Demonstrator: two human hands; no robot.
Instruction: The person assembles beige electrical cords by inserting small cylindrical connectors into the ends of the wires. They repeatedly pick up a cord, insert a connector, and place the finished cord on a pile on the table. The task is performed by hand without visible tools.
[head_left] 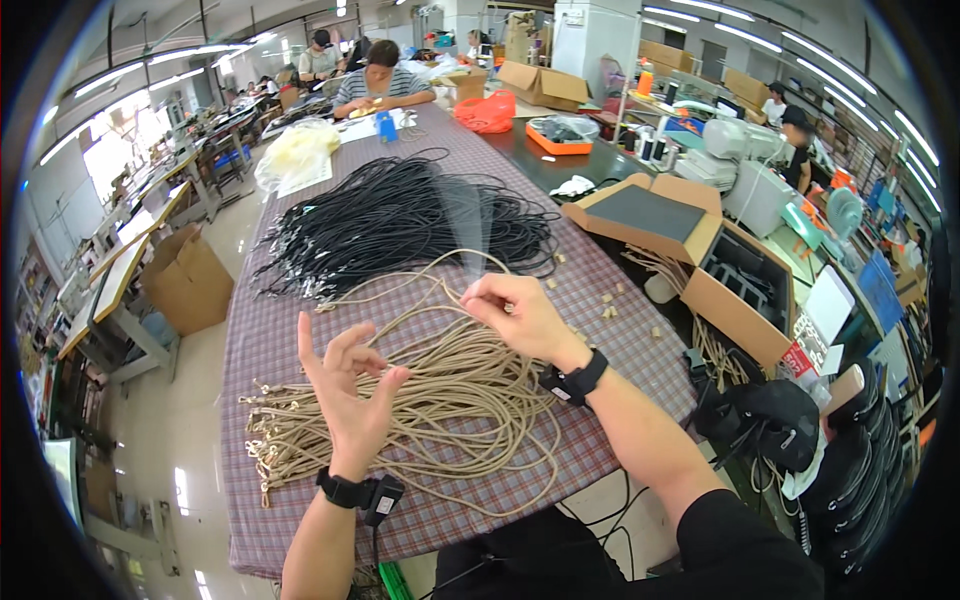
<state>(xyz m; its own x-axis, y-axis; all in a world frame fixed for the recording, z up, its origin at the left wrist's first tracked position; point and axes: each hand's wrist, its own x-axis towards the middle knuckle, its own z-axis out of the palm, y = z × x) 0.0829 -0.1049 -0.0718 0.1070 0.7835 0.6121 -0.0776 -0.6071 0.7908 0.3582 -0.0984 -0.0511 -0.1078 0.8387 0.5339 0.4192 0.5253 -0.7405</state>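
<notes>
A big bundle of tan cords [460, 390] with metal clasps at their left ends lies across the near part of the table. Above that bundle my left hand [350, 395] is raised, palm turned up, fingers spread and holding nothing. My right hand [515, 312] is closed in a pinch near the bundle's far edge; a loop of tan cord runs up to its fingertips, which partly hide the grip. Behind it a pale see-through streak [465, 215] crosses a heap of black cords [390, 225]; I cannot tell what this streak is.
Small tan pieces [610, 312] are scattered to the right on the checked tablecloth [640, 400]. An open cardboard box [740, 300] stands beyond the right edge. At the far end, a person [380, 85] works near a yellowish plastic bag [300, 155]. A black bag [770, 425] sits near right.
</notes>
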